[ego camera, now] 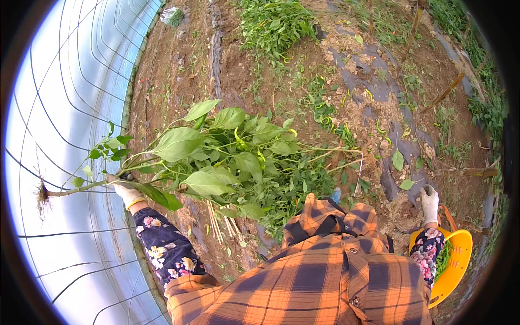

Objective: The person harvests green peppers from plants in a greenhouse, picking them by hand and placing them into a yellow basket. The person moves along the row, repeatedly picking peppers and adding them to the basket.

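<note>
My left hand (126, 191), in a pale glove with a yellow cuff, is closed around the stem of an uprooted pepper plant (174, 146). Its bare roots (42, 195) point to the left, and its broad leaves and small green peppers spread to the right over a heap of cut plants (300, 174). My right hand (429, 203), gloved too, hangs low at the right above the soil, beside a yellow plastic basket (461, 260) with green peppers inside. Its fingers look curled; whether they hold anything cannot be told.
Another plant pile (276, 26) lies farther up the row. Loose green peppers (381, 128) and leaves are scattered over soil and torn black mulch film (378, 79). Wooden stakes (447, 91) stand at the right. The greenhouse's plastic film wall (81, 134) runs along the left.
</note>
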`<state>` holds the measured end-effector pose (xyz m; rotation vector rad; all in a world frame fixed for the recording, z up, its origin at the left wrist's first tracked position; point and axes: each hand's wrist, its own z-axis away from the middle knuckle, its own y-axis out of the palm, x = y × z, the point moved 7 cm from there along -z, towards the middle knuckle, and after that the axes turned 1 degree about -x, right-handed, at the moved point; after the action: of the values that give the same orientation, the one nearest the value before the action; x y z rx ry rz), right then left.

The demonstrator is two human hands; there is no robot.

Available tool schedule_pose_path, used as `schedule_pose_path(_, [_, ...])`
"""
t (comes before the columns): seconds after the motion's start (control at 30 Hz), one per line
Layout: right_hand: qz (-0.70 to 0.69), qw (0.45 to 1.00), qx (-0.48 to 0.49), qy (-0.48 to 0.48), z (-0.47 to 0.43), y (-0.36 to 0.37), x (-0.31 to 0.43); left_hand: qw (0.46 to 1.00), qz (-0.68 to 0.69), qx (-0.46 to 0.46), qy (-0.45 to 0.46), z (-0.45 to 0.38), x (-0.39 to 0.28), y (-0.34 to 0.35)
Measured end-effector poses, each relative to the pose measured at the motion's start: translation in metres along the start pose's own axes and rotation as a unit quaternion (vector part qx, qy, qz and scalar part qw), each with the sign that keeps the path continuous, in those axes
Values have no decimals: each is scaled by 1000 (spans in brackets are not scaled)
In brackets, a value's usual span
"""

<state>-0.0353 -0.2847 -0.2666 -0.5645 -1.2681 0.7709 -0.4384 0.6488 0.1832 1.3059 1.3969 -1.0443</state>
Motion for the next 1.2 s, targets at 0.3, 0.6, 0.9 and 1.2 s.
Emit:
schedule_pose_path(0.3, [-59,996,25,-60,-18,8,114,991,59,25,-120,-12,53,-17])
schedule_pose_path(0.6, [-220,952,187,-103,21,38,321,985,72,-28,-156,39,42,21])
schedule_pose_path(0.9, [-199,850,330,-358,132,84,551,988,42,56,-139,-5,71,29])
schedule_pose_path(1.2, [-78,892,178,-409,159,135,559,977,125,66,-162,59,50,86])
